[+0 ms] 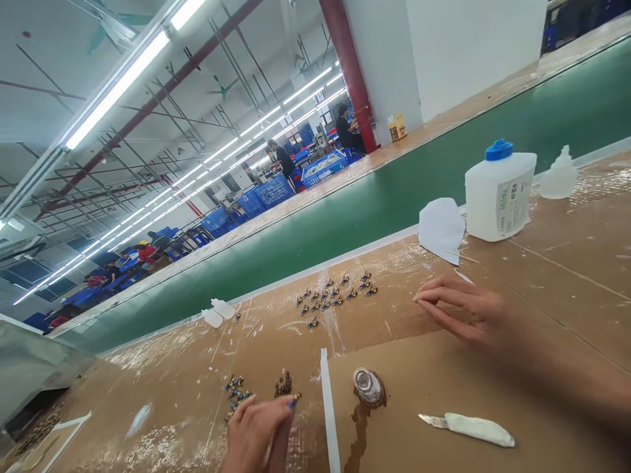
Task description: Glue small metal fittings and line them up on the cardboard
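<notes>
My left hand (256, 433) is at the bottom edge, fingers pinched on a thin stick whose tip meets a small blue-and-bronze part (294, 398). Close to it lie two small heaps of such parts (235, 389). My right hand (461, 307) rests on the cardboard-covered bench, fingers stretched out flat and together, holding nothing. A cluster of several blue-and-bronze parts (331, 294) lies spread out to its left. A small round glass dish (369, 386) sits in a dark wet stain between my hands.
A wrapped blade (468, 427) lies at the front right. A white bottle with a blue cap (499, 192), a small clear bottle (558, 176) and white paper (440, 228) stand near the green conveyor belt (345, 217). Two small dropper bottles (217, 311) lie left. People work among blue crates far off.
</notes>
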Demonstrator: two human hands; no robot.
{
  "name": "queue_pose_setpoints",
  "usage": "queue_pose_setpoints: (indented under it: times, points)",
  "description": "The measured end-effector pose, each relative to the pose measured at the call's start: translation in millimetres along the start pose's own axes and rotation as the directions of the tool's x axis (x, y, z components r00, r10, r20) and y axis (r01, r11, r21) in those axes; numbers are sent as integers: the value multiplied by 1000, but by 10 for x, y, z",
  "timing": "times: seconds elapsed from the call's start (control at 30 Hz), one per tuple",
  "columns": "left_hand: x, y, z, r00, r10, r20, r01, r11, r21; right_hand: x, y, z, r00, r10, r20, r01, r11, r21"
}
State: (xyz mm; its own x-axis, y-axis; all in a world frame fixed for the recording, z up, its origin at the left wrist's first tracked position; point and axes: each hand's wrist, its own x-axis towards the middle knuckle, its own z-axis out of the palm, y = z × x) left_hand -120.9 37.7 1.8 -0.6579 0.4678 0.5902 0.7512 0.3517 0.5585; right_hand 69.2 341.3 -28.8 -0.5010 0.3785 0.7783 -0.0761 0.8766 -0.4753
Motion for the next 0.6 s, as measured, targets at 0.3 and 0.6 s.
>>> queue_pose_setpoints:
  times: [0.3,0.6]
  points:
    - [1168,-553,633,842,-308,443,392,913,-109,-16,101,27,1000,16,8,-15,1000,-25]
    - [1307,-800,764,759,-340,556,384,923,40,21,118,-11,998,-53,45,57,995,-81]
